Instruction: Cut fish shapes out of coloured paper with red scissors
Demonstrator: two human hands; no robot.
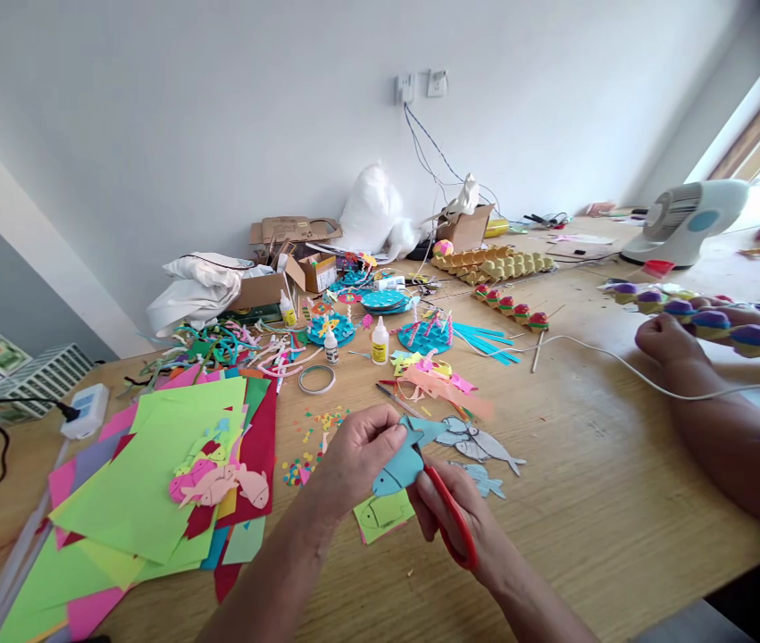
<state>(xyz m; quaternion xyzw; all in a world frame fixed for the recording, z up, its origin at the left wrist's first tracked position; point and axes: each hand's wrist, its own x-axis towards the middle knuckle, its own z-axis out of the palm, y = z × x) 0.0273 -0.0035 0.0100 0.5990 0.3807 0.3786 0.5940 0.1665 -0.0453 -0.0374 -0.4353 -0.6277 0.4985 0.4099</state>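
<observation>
My left hand (367, 451) pinches a piece of blue paper (396, 471) with a fish outline drawn on it, partly cut out. Red-handled scissors (455, 518) are gripped in my right hand (470, 509), their blades at the paper's edge. Below the blue paper, a yellow-green paper (385, 516) with another drawn fish lies on the table. Just right of my hands are grey paper fish (487, 446) and a light blue paper fish (485, 480). Small coloured paper dots (299, 469) are scattered beside my left hand.
Coloured paper sheets (145, 473) topped with cut pink fish spread over the left. Glue bottles (380, 342), a tape roll (317, 379) and blue craft pieces (425, 332) stand behind. At right, another person's hand (667, 341) is near a painted egg-carton strip (711, 321); a white cable (611, 357) crosses the table.
</observation>
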